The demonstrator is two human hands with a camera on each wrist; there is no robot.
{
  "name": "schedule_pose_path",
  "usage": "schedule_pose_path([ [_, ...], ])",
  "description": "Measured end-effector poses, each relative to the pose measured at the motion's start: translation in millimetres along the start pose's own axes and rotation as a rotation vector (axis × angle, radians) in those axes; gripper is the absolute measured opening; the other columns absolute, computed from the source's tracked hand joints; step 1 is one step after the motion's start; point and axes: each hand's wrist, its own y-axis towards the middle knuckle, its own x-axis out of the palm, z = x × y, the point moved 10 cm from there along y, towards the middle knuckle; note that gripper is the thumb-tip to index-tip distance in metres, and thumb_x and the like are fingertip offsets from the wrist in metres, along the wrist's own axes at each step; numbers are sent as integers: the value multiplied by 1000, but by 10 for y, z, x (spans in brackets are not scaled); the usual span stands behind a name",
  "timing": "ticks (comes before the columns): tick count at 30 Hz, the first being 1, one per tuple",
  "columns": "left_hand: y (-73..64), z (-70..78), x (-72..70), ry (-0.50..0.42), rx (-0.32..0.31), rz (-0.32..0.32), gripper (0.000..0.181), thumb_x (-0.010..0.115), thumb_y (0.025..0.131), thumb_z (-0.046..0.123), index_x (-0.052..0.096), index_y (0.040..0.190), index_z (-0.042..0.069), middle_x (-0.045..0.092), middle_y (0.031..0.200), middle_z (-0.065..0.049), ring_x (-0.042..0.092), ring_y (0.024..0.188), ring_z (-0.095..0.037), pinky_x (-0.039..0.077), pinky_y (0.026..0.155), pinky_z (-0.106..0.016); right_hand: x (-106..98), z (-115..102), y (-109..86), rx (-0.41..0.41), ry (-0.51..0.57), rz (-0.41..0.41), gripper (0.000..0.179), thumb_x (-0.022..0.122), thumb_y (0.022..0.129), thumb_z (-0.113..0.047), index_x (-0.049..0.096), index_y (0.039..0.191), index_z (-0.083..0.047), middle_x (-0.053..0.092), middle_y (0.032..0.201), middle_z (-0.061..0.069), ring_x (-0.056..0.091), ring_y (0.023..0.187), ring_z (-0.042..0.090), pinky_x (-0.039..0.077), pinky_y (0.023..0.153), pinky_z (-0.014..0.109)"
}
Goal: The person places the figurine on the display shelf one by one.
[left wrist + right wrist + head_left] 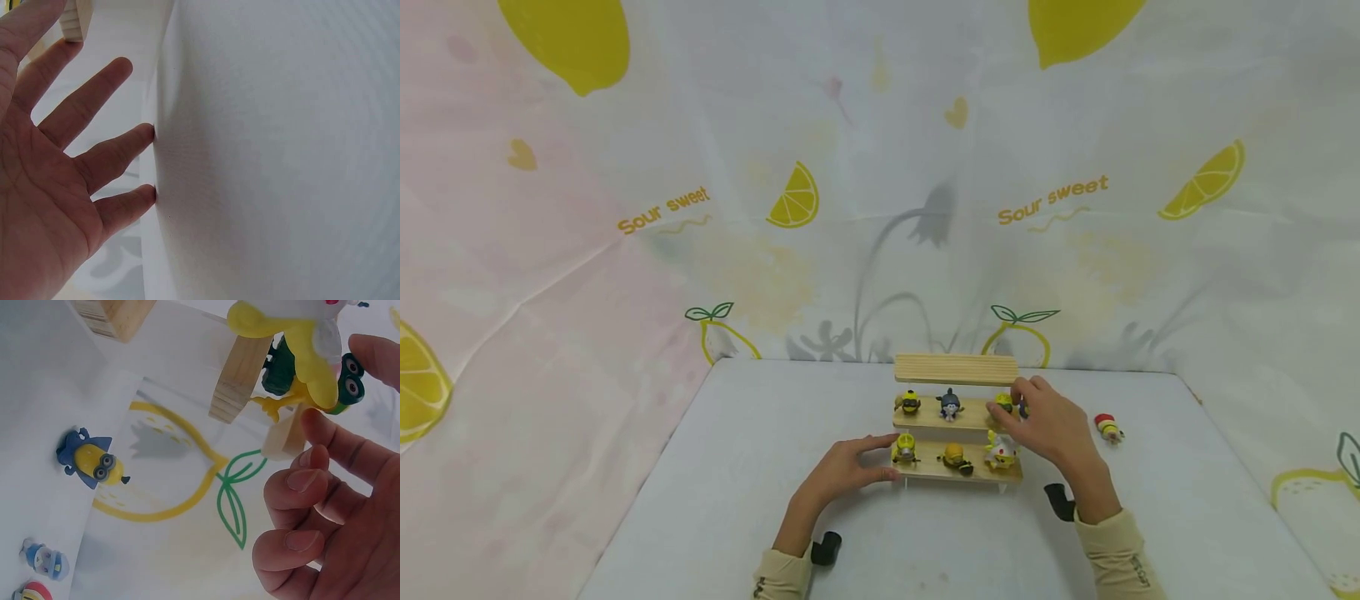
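One three-tier pale wooden shelf [957, 368] stands at lower centre; the spread left hand [842, 469] touches its left end, perhaps for steadiness; the right hand [1054, 423] pinches a yellow-green plastic figurine [1003, 402] on middle tier [973, 412], probably for balance.

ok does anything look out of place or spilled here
A red-topped figurine is on the white table, right of the tiered wooden stand, and a blue-clad minion figurine is off it too; they look odd because other figurines are up on the stand. It may be deliberate. Nothing looks spilled or broken.
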Motion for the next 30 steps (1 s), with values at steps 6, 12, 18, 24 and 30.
schedule_pose_path([
  [6, 7, -3, -3, -5, -11, 0, 66, 72, 80, 60, 59, 138, 31, 59, 137, 3, 50, 131, -29, 41, 106, -51, -11, 2, -14, -2, 3, 15, 44, 66, 90, -55, 57, 89, -11, 54, 85, 6, 45, 62, 15, 37, 49, 30],
  [12, 6, -11, 5, -9, -18, 2, 66, 73, 81, 59, 59, 138, 30, 58, 137, 2, 49, 131, -29, 40, 106, -52, -17, 8, -26, -3, 4, 20, 45, 66, 90, -56, 58, 90, -12, 54, 85, 5, 46, 63, 14, 38, 49, 30],
  [18, 10, -13, 14, -2, -20, 0, 64, 73, 81, 57, 59, 138, 30, 58, 137, 3, 49, 131, -29, 40, 107, -52, -1, 21, -33, -2, -1, 8, 47, 67, 88, -56, 61, 101, -12, 56, 89, 5, 48, 65, 15, 40, 49, 30],
  [24, 7, -6, 11, 3, -23, 0, 65, 73, 81, 57, 59, 138, 30, 59, 137, 2, 50, 131, -30, 41, 106, -53, 8, 28, -40, -10, -9, -2, 52, 70, 87, -54, 64, 113, -10, 58, 92, 7, 51, 66, 15, 42, 50, 30],
  [30, 9, -18, 17, 9, -34, -2, 65, 73, 81, 58, 59, 138, 31, 58, 138, 2, 49, 131, -30, 40, 107, -52, -25, 41, -58, 1, -7, -7, 55, 72, 86, -53, 64, 118, -9, 57, 91, 5, 50, 67, 15, 41, 50, 29],
])
